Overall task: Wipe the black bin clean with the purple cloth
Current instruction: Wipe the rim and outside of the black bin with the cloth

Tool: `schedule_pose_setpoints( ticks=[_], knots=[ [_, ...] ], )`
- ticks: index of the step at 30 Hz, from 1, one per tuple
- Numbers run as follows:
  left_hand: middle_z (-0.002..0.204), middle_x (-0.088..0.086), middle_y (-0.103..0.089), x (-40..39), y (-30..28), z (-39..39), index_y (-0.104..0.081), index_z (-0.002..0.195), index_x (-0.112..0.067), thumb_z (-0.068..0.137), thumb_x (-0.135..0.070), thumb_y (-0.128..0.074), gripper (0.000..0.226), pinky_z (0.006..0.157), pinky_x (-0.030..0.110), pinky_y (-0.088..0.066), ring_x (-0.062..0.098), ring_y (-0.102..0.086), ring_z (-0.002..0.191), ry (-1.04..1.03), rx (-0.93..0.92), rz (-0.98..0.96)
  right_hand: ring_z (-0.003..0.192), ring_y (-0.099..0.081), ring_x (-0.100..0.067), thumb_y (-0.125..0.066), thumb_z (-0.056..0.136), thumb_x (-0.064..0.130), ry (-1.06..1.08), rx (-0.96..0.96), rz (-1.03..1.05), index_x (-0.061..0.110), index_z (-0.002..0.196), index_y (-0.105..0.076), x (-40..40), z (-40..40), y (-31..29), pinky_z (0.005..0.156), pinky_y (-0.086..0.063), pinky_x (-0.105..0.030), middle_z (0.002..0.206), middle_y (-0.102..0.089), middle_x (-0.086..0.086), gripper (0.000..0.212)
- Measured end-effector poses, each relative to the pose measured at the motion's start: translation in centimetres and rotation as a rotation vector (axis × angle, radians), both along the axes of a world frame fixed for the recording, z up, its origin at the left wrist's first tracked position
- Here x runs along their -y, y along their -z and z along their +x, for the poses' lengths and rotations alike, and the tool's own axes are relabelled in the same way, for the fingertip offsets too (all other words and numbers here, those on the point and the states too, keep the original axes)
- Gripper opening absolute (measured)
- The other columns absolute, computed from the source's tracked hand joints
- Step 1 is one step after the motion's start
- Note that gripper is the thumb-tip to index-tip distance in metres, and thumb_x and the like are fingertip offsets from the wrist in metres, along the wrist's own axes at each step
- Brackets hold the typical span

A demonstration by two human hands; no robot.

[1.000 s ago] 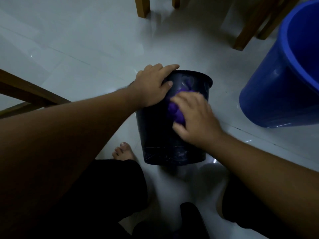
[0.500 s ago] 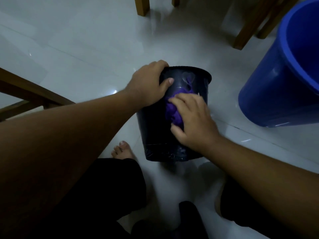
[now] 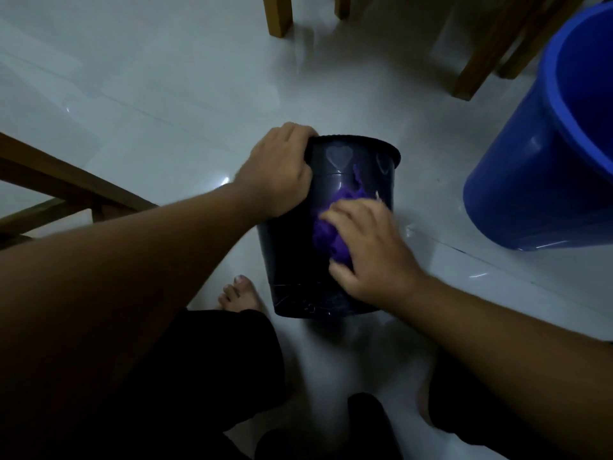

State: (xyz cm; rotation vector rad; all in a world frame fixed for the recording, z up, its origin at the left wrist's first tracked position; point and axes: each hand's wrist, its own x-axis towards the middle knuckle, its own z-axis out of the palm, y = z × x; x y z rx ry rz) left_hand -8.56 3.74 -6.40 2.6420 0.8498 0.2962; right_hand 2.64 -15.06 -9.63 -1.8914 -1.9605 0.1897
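The black bin [image 3: 292, 260] lies tilted on the pale tiled floor at the centre, its rim pointing away from me and heart shapes near the rim. My left hand [image 3: 277, 171] grips the bin's rim on the left side. My right hand [image 3: 368, 250] presses the purple cloth [image 3: 331, 224] flat against the bin's outer wall. Part of the cloth is hidden under my palm and fingers.
A large blue bucket [image 3: 544, 154] stands at the right, close to the bin. Wooden chair legs [image 3: 277, 14] rise at the top, and a wooden frame [image 3: 63, 190] crosses the left. My bare foot [image 3: 240, 293] and dark-trousered knees sit just below the bin.
My left hand has slid from the top of the bin wall to the rim's left edge. My right hand and the cloth have shifted slightly down the wall.
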Motion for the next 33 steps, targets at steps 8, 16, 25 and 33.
schedule_pose_setpoints(
  ticks=[8, 16, 25, 33],
  knots=[
    [0.127, 0.004, -0.049, 0.2, 0.4, 0.8, -0.044, 0.124, -0.020, 0.091, -0.042, -0.044, 0.040, 0.095, 0.046, -0.030, 0.028, -0.043, 0.116, -0.131, -0.037, -0.023, 0.119, -0.048, -0.032, -0.060, 0.071, 0.040, -0.196, 0.060, -0.005, 0.013, 0.132, -0.060, -0.1, 0.9, 0.0, 0.110, -0.033, -0.049, 0.130, -0.058, -0.010, 0.066],
    [0.122, 0.007, -0.052, -0.5, 0.8, -0.3, -0.046, 0.121, -0.015, 0.086, -0.041, -0.041, 0.044, 0.096, 0.045, -0.032, 0.030, -0.045, 0.110, -0.079, -0.018, -0.068, 0.121, -0.046, -0.034, -0.060, 0.069, 0.043, -0.122, 0.051, 0.012, 0.015, 0.136, -0.053, 2.2, -1.1, 1.1, 0.111, -0.027, -0.048, 0.133, -0.055, -0.011, 0.073],
    [0.116, 0.014, -0.052, -0.5, 1.0, -0.3, -0.047, 0.117, -0.011, 0.086, -0.054, -0.036, 0.054, 0.092, 0.047, -0.039, 0.034, -0.046, 0.106, -0.121, -0.048, -0.016, 0.123, -0.042, -0.030, -0.057, 0.072, 0.043, -0.033, 0.052, -0.017, 0.016, 0.136, -0.055, -0.6, 0.1, -0.2, 0.109, -0.030, -0.048, 0.134, -0.054, -0.008, 0.070],
    [0.117, 0.014, -0.054, -0.5, 0.9, -0.1, -0.047, 0.116, -0.012, 0.088, -0.050, -0.037, 0.049, 0.091, 0.048, -0.040, 0.035, -0.047, 0.106, -0.092, -0.073, -0.034, 0.118, -0.047, -0.030, -0.062, 0.071, 0.044, -0.189, 0.093, 0.014, 0.014, 0.133, -0.059, 1.6, -0.2, 0.8, 0.111, -0.025, -0.045, 0.132, -0.058, -0.007, 0.069]
  ],
)
